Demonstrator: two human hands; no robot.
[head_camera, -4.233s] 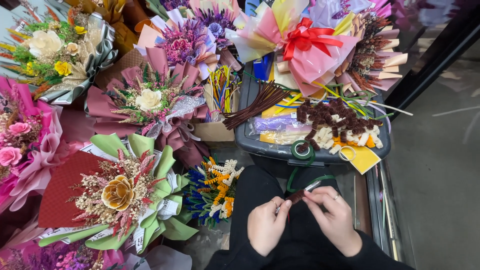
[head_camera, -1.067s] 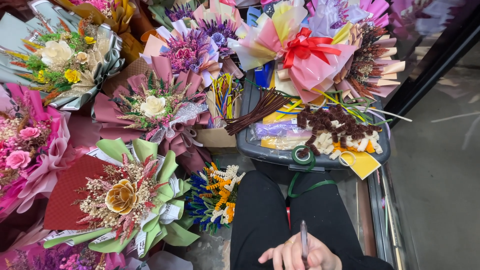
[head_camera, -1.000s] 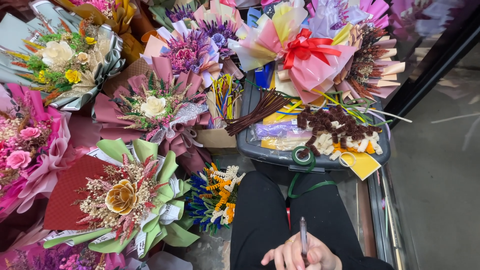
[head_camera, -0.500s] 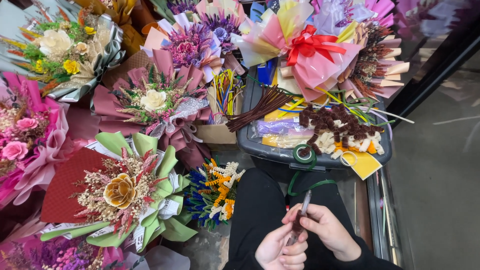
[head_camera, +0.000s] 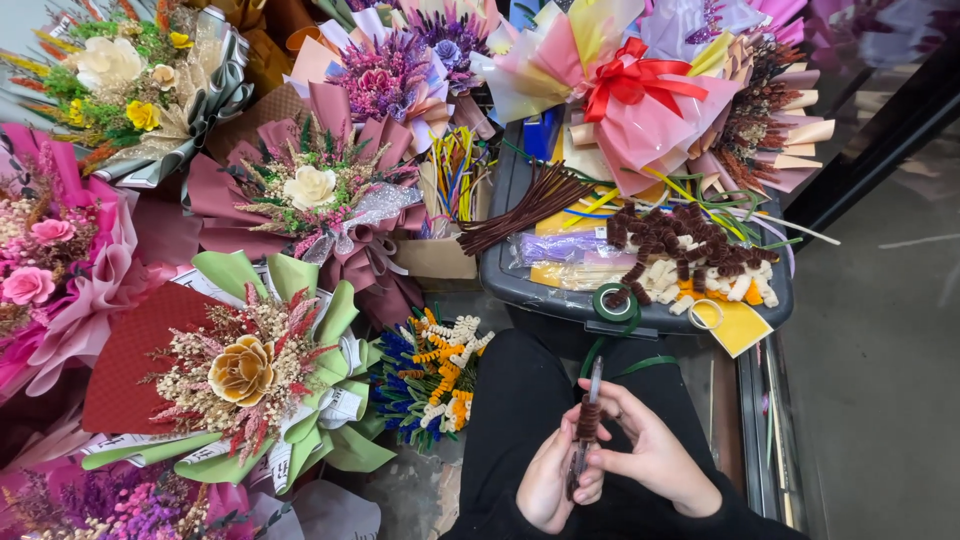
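Both our hands, left hand (head_camera: 548, 480) and right hand (head_camera: 655, 450), pinch a brown fuzzy stem (head_camera: 586, 425), partly wound; most remains bare.

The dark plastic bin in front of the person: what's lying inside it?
The dark bin holds a bundle of brown fuzzy stems, brown and cream twisted pieces, yellow sheets and a green tape roll at its rim. The pink bouquet covers the back part.

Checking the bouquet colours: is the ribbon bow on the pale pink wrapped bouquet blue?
No, the ribbon bow tied on the pale pink wrapped bouquet is bright red.
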